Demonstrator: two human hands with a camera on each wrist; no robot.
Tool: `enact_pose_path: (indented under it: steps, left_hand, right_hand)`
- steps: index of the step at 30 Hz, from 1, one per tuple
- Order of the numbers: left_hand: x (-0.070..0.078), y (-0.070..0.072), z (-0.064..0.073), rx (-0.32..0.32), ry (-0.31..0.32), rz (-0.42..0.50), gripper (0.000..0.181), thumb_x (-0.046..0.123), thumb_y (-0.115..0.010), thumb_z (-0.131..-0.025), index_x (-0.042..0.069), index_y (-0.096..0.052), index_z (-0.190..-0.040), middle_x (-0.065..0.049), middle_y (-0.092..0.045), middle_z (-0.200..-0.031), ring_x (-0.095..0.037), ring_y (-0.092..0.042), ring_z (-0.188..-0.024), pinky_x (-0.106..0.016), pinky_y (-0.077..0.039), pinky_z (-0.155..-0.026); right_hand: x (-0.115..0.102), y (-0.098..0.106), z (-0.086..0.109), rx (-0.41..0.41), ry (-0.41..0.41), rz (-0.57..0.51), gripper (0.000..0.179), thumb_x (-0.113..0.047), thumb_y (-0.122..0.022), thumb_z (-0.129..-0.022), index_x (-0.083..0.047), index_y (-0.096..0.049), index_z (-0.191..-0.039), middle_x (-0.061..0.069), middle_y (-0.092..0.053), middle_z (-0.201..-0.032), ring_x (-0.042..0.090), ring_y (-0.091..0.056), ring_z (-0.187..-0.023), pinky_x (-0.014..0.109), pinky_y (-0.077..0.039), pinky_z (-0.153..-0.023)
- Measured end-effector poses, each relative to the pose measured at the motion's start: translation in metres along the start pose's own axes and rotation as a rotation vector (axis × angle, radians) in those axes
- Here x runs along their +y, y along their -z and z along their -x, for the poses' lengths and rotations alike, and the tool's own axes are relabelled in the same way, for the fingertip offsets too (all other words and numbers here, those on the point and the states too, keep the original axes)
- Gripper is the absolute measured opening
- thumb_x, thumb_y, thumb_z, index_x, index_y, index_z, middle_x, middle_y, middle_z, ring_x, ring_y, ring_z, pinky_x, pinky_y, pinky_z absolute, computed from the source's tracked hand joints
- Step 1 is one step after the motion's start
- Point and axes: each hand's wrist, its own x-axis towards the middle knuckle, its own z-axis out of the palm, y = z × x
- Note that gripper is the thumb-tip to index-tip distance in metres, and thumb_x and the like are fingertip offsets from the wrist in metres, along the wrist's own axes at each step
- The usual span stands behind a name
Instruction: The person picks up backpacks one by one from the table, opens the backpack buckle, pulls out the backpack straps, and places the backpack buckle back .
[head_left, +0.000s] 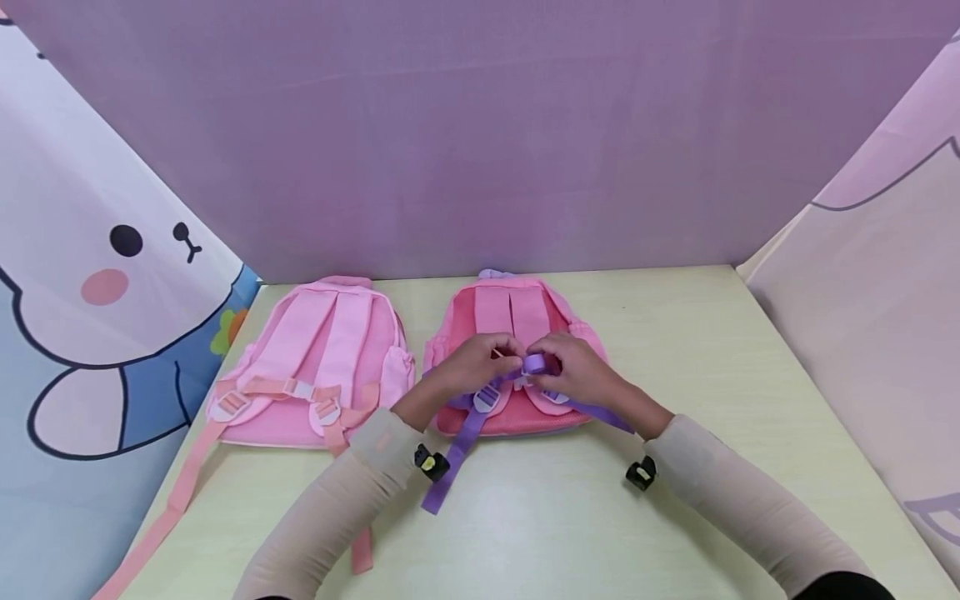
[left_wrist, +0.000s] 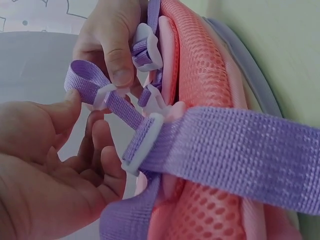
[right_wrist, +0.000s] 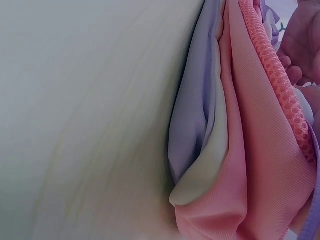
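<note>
coral backpack: one, on the table before the person, straps upward, probably so both hands can reach them.
left hand: thumb and finger pinch the looped purple strap.
right hand: pinches same strap beside one white slider, seemingly for steadiness.
pink backpack: one, lying at left.
shoulder straps: two on each.

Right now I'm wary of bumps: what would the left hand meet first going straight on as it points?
The purple strap loop right at its fingers, apparently, with the right hand just beyond; depth is unclear.
</note>
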Motion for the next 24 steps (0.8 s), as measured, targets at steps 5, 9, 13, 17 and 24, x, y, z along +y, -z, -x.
enact_pose_path:
  steps: [5,9,13,17,24]
  left_hand:
    - [0.005,-0.001,0.000,0.002,0.012,-0.022,0.008,0.021,-0.062,-0.102,0.022,-0.070,-0.102,0.000,-0.066,-0.103,-0.019,-0.061,-0.098,-0.030,-0.052,-0.087]
    - [0.010,-0.001,0.000,0.007,0.011,-0.011,0.008,0.023,-0.063,-0.102,0.021,-0.071,-0.102,0.000,-0.067,-0.103,-0.018,-0.061,-0.097,-0.029,-0.052,-0.085]
    - [0.014,-0.002,0.000,0.002,-0.007,0.018,0.013,0.028,-0.065,-0.101,0.019,-0.073,-0.102,0.002,-0.066,-0.096,-0.015,-0.059,-0.091,-0.026,-0.049,-0.079]
    - [0.018,-0.002,0.001,-0.024,-0.051,0.034,0.022,0.034,-0.061,-0.103,0.018,-0.075,-0.106,0.000,-0.061,-0.085,-0.014,-0.054,-0.080,-0.025,-0.045,-0.071]
    - [0.021,-0.003,0.001,-0.047,-0.100,0.104,0.037,0.033,-0.042,-0.110,0.015,-0.073,-0.117,-0.006,-0.068,-0.103,-0.016,-0.059,-0.097,-0.030,-0.050,-0.089]
  right_hand:
    - [0.000,0.000,0.000,-0.001,-0.007,-0.006,0.033,-0.018,-0.083,-0.084,-0.010,-0.071,-0.114,0.003,-0.071,-0.104,0.017,-0.057,-0.092,0.029,-0.051,-0.076]
    - [-0.001,0.001,0.000,0.001,-0.007,-0.017,0.032,-0.017,-0.083,-0.084,-0.009,-0.070,-0.112,0.004,-0.071,-0.104,0.017,-0.059,-0.093,0.030,-0.053,-0.077]
    - [-0.001,0.001,0.001,0.008,0.007,-0.017,0.032,-0.017,-0.083,-0.084,-0.009,-0.069,-0.111,0.005,-0.071,-0.104,0.018,-0.060,-0.095,0.032,-0.053,-0.080]
    - [0.000,0.001,0.001,0.010,0.006,-0.017,0.032,-0.016,-0.084,-0.083,-0.009,-0.068,-0.109,0.004,-0.070,-0.102,0.018,-0.059,-0.093,0.031,-0.053,-0.079]
    - [0.000,0.000,-0.001,0.008,-0.011,-0.028,0.026,-0.019,-0.084,-0.083,-0.011,-0.065,-0.099,0.002,-0.064,-0.091,0.017,-0.054,-0.086,0.027,-0.048,-0.071]
